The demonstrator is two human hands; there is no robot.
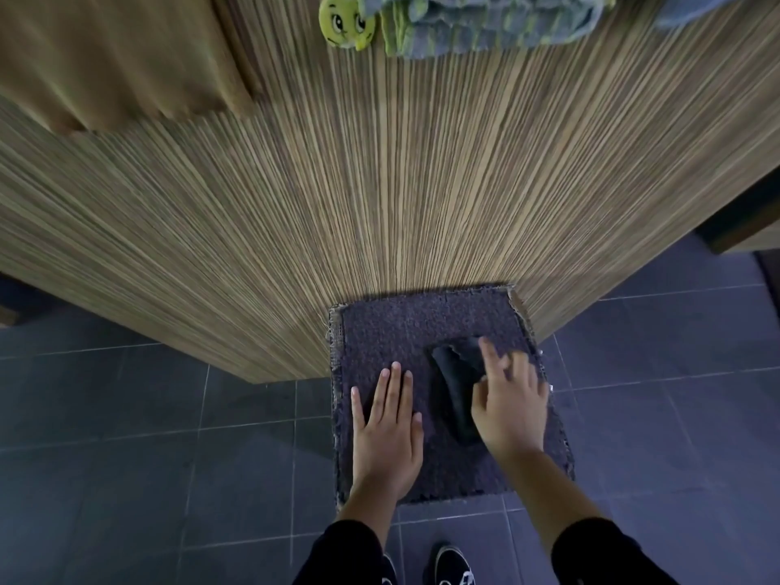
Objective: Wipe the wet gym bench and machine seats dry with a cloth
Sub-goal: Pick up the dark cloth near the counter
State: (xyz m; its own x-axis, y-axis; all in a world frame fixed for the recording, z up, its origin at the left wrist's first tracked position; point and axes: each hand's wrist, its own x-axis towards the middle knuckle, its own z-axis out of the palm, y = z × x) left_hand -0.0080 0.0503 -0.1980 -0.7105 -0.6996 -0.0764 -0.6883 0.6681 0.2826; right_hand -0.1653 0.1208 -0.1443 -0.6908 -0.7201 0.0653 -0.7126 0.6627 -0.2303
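A dark cloth (pixel 453 388) is held under the right hand (pixel 508 405), fingers spread but blurred, over a carpet mat (pixel 405 327), probably for gathering. The left hand (pixel 386 420) is laid flat, fingers pressed together, seemingly to steady the mat.

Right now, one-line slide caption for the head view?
Left hand rests flat on a dark carpet square while the right hand handles a dark cloth beside a striped wooden counter.

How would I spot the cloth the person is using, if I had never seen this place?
Find the striped wooden counter; at its foot lies a dark carpet mat on grey floor tiles. The cloth is the smooth black crumpled strip on that mat, under the right hand, unlike the mat's rough pile.
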